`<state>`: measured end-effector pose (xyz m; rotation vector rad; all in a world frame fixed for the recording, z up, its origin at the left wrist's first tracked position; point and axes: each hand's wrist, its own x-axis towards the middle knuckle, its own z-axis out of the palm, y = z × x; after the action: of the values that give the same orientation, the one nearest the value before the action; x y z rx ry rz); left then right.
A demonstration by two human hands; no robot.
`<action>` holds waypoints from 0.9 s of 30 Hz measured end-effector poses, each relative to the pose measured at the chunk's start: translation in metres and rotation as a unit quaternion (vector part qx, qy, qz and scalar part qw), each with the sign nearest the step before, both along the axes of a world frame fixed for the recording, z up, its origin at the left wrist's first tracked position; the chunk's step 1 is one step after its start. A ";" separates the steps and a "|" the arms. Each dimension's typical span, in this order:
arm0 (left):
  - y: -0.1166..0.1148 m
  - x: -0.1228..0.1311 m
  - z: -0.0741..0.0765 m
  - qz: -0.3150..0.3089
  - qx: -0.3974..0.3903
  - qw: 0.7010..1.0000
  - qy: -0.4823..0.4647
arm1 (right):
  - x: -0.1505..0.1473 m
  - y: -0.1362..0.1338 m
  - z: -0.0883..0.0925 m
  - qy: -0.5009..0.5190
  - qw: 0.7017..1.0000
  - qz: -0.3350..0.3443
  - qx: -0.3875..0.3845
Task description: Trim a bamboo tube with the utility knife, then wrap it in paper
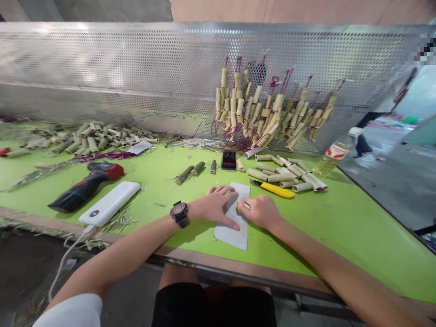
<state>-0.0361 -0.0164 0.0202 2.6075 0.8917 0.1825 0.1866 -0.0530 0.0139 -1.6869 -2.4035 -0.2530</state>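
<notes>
A grey sheet of paper lies on the green table in front of me. My left hand, with a black watch on the wrist, lies flat on the sheet's upper left part, fingers stretched out. My right hand rests on the sheet's right edge with its fingers curled and pinched together at the paper; something small may be in them, too small to name. A yellow utility knife lies just beyond my right hand.
Short bamboo tubes lie behind the knife; more are piled at the far left. Bundles of tubes on purple cord hang on the perforated metal wall. A red-black power tool, white power bank, bottle also lie here.
</notes>
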 end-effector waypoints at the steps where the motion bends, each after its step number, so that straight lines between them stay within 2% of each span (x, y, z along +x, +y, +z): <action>1: 0.000 0.000 0.000 0.000 0.002 1.000 0.001 | 0.000 -0.001 0.000 0.000 1.000 0.017 -0.002; 3: 0.000 0.000 0.000 0.002 0.005 1.000 0.002 | 0.001 0.000 0.001 -0.006 1.000 -0.001 0.007; 6: 0.000 0.000 0.000 0.003 0.005 1.000 0.004 | 0.004 0.004 0.003 -0.007 0.997 -0.073 0.031; 7: 0.000 0.000 -0.001 0.003 0.005 1.000 0.004 | 0.004 0.004 0.002 -0.005 0.997 -0.073 0.032; 10: 0.001 0.000 -0.001 -0.002 0.005 1.000 0.005 | 0.001 0.002 -0.001 0.007 1.000 0.010 0.008; 12: 0.001 0.000 -0.001 -0.005 0.005 1.000 0.004 | 0.001 0.001 -0.002 0.018 0.999 0.039 -0.011; 16: 0.001 0.000 0.000 -0.001 0.006 1.000 0.004 | 0.003 0.003 0.001 0.034 0.997 -0.072 0.002; 17: 0.001 0.000 0.000 -0.001 0.004 1.000 0.005 | 0.002 0.002 0.001 0.036 0.997 -0.075 0.005; 18: 0.001 0.000 0.000 -0.002 0.002 1.000 0.007 | 0.001 0.000 0.001 0.037 0.997 -0.060 0.005; 21: 0.001 0.000 0.001 -0.002 -0.001 1.000 0.008 | -0.005 -0.005 -0.002 0.046 0.998 0.047 -0.014; 23: 0.001 0.000 0.001 -0.001 0.003 1.000 0.005 | -0.004 -0.004 -0.002 0.040 0.998 0.057 -0.010; 27: 0.001 0.000 -0.001 0.000 0.005 1.000 0.010 | 0.002 0.001 0.000 0.026 0.998 -0.057 0.013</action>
<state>-0.0360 -0.0150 0.0196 2.6237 0.9001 0.1626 0.1886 -0.0521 0.0144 -1.7993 -2.2607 -0.2527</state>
